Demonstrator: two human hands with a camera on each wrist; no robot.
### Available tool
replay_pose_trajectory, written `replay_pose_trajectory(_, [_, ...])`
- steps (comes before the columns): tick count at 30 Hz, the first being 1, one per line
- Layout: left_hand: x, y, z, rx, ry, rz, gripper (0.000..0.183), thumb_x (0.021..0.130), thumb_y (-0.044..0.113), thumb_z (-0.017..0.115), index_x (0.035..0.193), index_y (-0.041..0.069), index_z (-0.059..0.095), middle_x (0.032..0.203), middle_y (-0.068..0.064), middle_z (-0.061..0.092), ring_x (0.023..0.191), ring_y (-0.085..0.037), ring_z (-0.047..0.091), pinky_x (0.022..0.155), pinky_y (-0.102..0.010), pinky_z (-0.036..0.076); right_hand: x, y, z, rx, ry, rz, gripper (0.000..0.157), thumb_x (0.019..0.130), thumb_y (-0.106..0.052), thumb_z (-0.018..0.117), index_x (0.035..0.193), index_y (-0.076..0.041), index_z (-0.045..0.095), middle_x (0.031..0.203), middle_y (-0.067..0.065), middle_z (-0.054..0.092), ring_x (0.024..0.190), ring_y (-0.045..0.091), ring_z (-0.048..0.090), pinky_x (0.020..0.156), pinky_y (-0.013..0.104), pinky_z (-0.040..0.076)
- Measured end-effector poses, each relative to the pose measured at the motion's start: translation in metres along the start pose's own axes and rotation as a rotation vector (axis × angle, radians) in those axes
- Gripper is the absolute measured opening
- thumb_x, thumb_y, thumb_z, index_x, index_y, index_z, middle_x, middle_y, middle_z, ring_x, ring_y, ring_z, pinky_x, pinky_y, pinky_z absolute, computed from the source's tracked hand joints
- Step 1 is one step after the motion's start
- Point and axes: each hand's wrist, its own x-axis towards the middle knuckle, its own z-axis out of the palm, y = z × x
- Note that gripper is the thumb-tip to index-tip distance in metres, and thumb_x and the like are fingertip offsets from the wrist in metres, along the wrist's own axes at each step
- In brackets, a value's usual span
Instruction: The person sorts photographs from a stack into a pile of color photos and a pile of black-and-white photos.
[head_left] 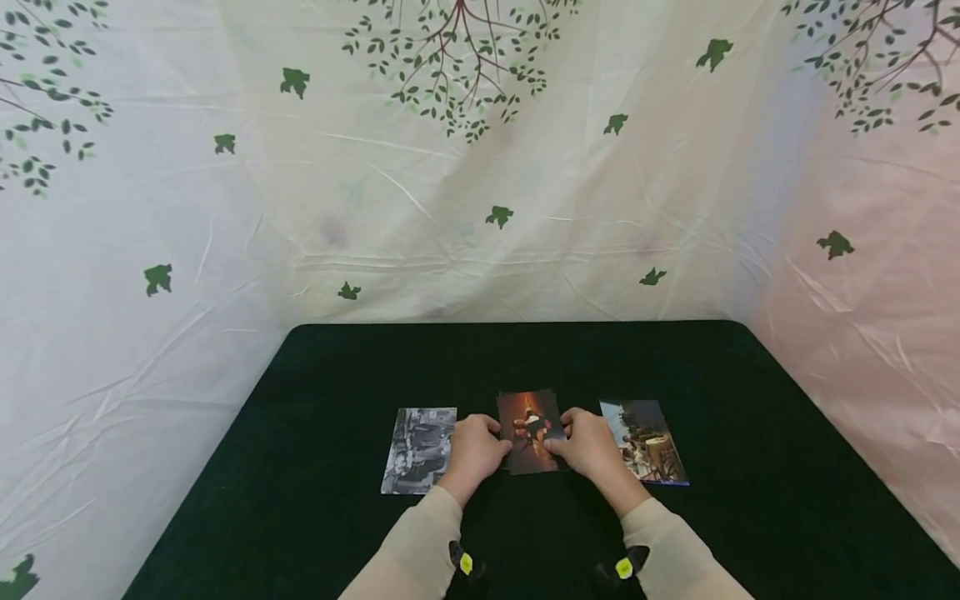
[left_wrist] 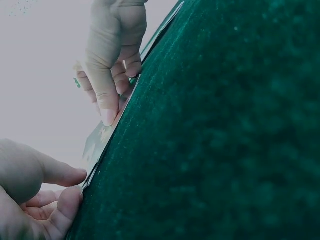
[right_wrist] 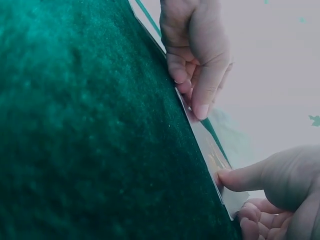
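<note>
In the head view a small stack of picture cards (head_left: 528,417), the top one reddish-brown with a bright figure, lies at the middle of the dark green table. My left hand (head_left: 476,450) pinches its left edge, thumb on top. At the right edge my right hand (head_left: 592,446) does the same, its thumb over the picture. The left wrist view shows the stack (left_wrist: 97,142) low over the cloth, its layers slightly uneven at the edge. How far the fingertips reach under it is hidden.
A black-and-white picture card (head_left: 416,450) lies left of my left hand, partly covered by it. Beyond my right hand is a coloured picture card (head_left: 648,442) with a drum-like shape. Behind the green table (head_left: 337,358) hangs a pale curtain (head_left: 420,217) with leaf prints.
</note>
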Motion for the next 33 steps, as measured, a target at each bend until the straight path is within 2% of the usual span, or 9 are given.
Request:
replay_pose_trajectory(7, [0.002, -0.002, 0.001, 0.008, 0.028, 0.026, 0.015, 0.078, 0.012, 0.077, 0.089, 0.002, 0.075, 0.087, -0.009, 0.071, 0.075, -0.019, 0.065, 0.065, -0.036, 0.053, 0.004, 0.001, 0.000, 0.022, 0.004, -0.027, 0.042, 0.080, -0.023, 0.079, 0.113, -0.002, 0.061, 0.088, 0.005, 0.059, 0.073, 0.018, 0.053, 0.063, 0.035, 0.045])
replay_pose_trajectory(11, [0.003, -0.003, 0.000, 0.001, 0.021, 0.021, 0.014, 0.079, 0.013, 0.075, 0.089, 0.003, 0.076, 0.084, -0.007, 0.072, 0.072, -0.016, 0.063, 0.064, -0.034, 0.052, 0.006, 0.003, -0.002, 0.077, -0.001, -0.009, 0.036, 0.081, -0.016, 0.077, 0.110, -0.003, 0.061, 0.086, 0.004, 0.058, 0.071, 0.018, 0.053, 0.061, 0.033, 0.044])
replay_pose_trajectory(15, [0.004, -0.003, -0.001, -0.021, -0.010, 0.010, 0.014, 0.081, 0.014, 0.074, 0.090, 0.004, 0.076, 0.075, -0.004, 0.070, 0.061, -0.010, 0.060, 0.057, -0.030, 0.050, 0.007, 0.004, -0.003, 0.174, 0.003, 0.016, 0.030, 0.082, -0.014, 0.074, 0.108, -0.003, 0.063, 0.086, 0.005, 0.059, 0.071, 0.018, 0.054, 0.060, 0.032, 0.044])
replay_pose_trajectory(21, [0.003, -0.003, -0.002, -0.057, -0.032, -0.002, 0.013, 0.084, 0.013, 0.070, 0.091, 0.004, 0.077, 0.074, -0.003, 0.069, 0.055, -0.008, 0.058, 0.053, -0.027, 0.049, 0.007, 0.003, -0.005, 0.430, -0.023, 0.085, 0.018, 0.091, -0.013, 0.064, 0.106, -0.004, 0.064, 0.090, 0.009, 0.060, 0.074, 0.019, 0.056, 0.060, 0.032, 0.047])
replay_pose_trajectory(25, [0.001, -0.003, -0.003, -0.099, -0.045, -0.010, 0.012, 0.086, 0.011, 0.068, 0.091, 0.003, 0.076, 0.068, -0.002, 0.067, 0.047, -0.008, 0.057, 0.049, -0.027, 0.047, 0.007, 0.002, -0.007, 0.535, -0.037, 0.139, 0.019, 0.095, -0.016, 0.058, 0.107, -0.002, 0.064, 0.089, 0.009, 0.062, 0.072, 0.019, 0.057, 0.059, 0.032, 0.046])
replay_pose_trajectory(33, [0.002, 0.000, -0.003, -0.118, 0.046, 0.023, 0.009, 0.088, 0.013, 0.068, 0.089, 0.006, 0.074, 0.073, 0.001, 0.065, 0.061, -0.008, 0.057, 0.056, -0.029, 0.048, 0.008, 0.003, -0.015, 0.622, -0.076, 0.200, 0.023, 0.098, -0.018, 0.054, 0.112, -0.002, 0.063, 0.093, 0.010, 0.063, 0.079, 0.021, 0.056, 0.063, 0.032, 0.044])
